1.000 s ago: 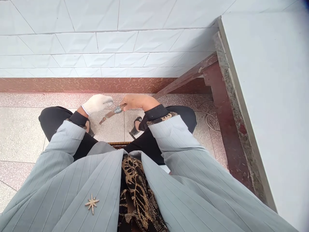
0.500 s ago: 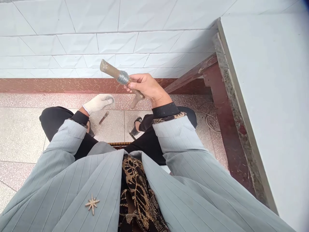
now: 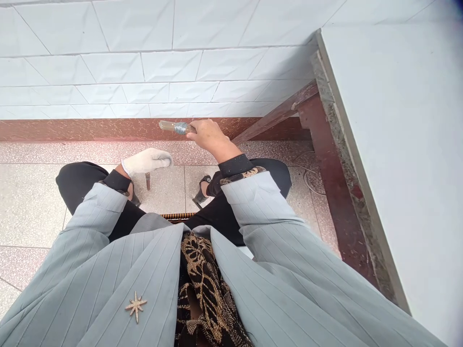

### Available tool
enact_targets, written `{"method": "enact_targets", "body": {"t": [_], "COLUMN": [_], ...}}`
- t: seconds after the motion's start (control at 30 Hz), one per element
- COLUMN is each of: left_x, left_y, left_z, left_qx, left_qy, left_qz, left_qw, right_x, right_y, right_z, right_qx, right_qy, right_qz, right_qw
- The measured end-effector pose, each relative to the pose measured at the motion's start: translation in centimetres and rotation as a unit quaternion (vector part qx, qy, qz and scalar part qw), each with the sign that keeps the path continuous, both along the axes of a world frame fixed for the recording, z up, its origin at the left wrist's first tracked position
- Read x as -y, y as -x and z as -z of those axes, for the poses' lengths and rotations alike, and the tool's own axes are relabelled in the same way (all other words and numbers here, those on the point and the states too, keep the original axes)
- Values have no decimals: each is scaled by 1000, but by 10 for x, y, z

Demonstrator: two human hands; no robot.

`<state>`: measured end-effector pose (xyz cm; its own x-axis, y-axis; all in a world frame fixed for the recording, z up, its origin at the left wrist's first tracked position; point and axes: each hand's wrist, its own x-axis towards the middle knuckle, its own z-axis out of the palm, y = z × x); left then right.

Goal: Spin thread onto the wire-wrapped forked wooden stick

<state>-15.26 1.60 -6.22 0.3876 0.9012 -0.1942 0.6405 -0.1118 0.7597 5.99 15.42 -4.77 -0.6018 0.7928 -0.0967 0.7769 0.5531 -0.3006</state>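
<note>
My right hand [image 3: 209, 137], bare, grips a forked wooden stick [image 3: 167, 126] in front of the wall base. Silvery wire [image 3: 183, 127] is wound in a tight band round the stick, just beside my fingers. The stick points left; its forked end is hidden behind my hand. My left hand [image 3: 147, 161] wears a white knitted glove and is closed, with its fingers pressed together; what they pinch, if anything, does not show. Below the glove a small brown stick-like piece [image 3: 148, 181] appears upright; whether it hangs or lies on the floor I cannot tell.
White wall tiles [image 3: 170, 65] rise ahead above a reddish-brown skirting [image 3: 72, 130]. At right stand a white tabletop [image 3: 394, 144] and its dark red support [image 3: 336, 193]. A pale cable [image 3: 307, 180] lies on the floor beside it. My knees and shoes are below my hands.
My right hand has dropped slightly and turned over, bringing the stick nearly level and hiding its fork. The gloved hand has shifted a little down. The brown piece has swung from slanted to upright.
</note>
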Motion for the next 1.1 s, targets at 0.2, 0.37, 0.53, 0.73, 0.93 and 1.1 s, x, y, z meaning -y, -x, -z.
{"method": "enact_targets", "body": {"t": [0.2,0.37,0.53,0.73,0.93,1.1], "left_x": [0,-5,-13,-11,-8,-4], "left_y": [12,16,9,-5,-2,0], "left_z": [-16,-19,-9,8,11,4], "left_qx": [-24,-41,-13,47,47,25], "left_qy": [-98,-130,-107,15,17,11], "left_qz": [-114,-188,-221,-137,-42,-22], "left_qw": [988,973,969,989,998,999], "right_x": [15,14,10,10,1,9], "right_y": [8,3,-19,-29,-14,3], "right_z": [5,4,-21,-28,-8,-3], "right_qx": [122,34,-152,-344,-223,-8], "right_qy": [92,263,303,225,98,24], "right_qz": [-224,-349,-307,-40,27,-35], "right_qw": [963,899,889,911,970,999]}}
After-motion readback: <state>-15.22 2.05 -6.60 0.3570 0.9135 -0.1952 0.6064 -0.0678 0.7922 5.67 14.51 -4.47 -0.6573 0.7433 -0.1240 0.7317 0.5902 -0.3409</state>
